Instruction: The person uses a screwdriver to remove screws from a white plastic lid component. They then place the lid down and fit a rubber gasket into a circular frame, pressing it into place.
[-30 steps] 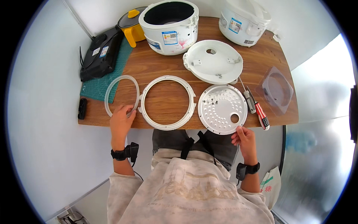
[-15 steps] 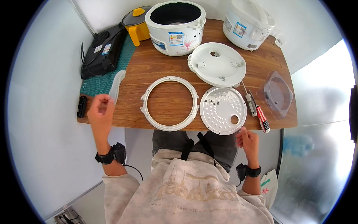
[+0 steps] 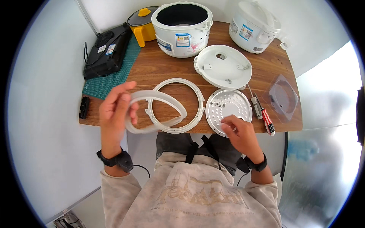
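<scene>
My left hand (image 3: 118, 108) pinches a translucent white sealing ring (image 3: 178, 104) by its left side. The soft ring is bent out of round and hangs tilted over a rigid white plastic ring (image 3: 198, 95) with small tabs, which lies at the table's front edge. My right hand (image 3: 240, 133) is empty, its fingers curled but apart, above the front right part of a round dimpled metal plate (image 3: 228, 110). Several small screws (image 3: 218, 105) lie on that plate. Behind it rests a white rice cooker lid shell (image 3: 224, 68), inner side up, with more small screws in it.
At the back stand a white rice cooker body (image 3: 182, 34), a second closed rice cooker (image 3: 253, 30) and a yellow pot (image 3: 144, 30). A black appliance (image 3: 108, 53) sits on a green cutting mat (image 3: 97, 86). Right of the plate are a screwdriver (image 3: 268, 122) and a clear plastic tray (image 3: 283, 97).
My left hand has lifted the sealing ring off the table's left side and brought it right, over the plastic ring. My right hand has risen from the front edge to above the metal plate.
</scene>
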Tool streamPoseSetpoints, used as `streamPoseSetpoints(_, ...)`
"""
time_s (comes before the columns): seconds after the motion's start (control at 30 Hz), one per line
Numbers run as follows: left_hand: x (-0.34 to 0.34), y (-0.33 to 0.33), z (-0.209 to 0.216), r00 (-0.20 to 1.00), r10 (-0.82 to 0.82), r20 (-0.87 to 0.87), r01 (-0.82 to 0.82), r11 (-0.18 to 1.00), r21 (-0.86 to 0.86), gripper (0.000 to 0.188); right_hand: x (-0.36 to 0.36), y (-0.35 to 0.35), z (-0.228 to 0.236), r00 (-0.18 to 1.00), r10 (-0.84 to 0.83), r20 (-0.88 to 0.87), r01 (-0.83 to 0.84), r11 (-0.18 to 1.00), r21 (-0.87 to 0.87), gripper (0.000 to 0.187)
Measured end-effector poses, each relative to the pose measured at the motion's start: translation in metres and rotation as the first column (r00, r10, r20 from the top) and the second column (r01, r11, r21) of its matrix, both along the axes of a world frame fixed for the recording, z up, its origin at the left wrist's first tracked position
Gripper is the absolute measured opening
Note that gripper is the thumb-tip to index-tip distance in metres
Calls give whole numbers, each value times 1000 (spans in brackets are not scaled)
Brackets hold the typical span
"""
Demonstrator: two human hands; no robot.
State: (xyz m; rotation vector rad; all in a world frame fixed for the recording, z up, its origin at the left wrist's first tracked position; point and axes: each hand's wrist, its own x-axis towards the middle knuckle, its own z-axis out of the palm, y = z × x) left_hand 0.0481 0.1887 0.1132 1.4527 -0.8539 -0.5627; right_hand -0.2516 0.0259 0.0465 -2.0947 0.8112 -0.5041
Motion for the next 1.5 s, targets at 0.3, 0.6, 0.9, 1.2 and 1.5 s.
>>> streamPoseSetpoints(0.3, -19, -12, -3, 904, -305, -298, 243, 943, -228, 19, 65, -2, 7, 973, 227, 45, -227, 974, 0, 51)
streamPoseSetpoints(0.6, -17, -23, -24, 718, -392, -575, 128, 887, -444, 15, 93, -12, -19, 961, 227, 157, -236, 971, 42, 39)
streamPoseSetpoints(0.9, 8, -34, -77, 879, 51, -475, -35, 998, 43, 33, 83, -25, 12, 999, -7, 42, -8, 935, 354, 33)
streamPoseSetpoints(1.2, 12, -28, -102, 821, -34, 570, -246, 880, 407, 19, 93, -41, -7, 996, 90, -17, -74, 908, 412, 22)
streamPoseSetpoints(1.5, 18, -40, -107, 663, -81, 744, -271, 901, 340, 20, 115, -57, -32, 995, 103, 19, -103, 928, 359, 22)
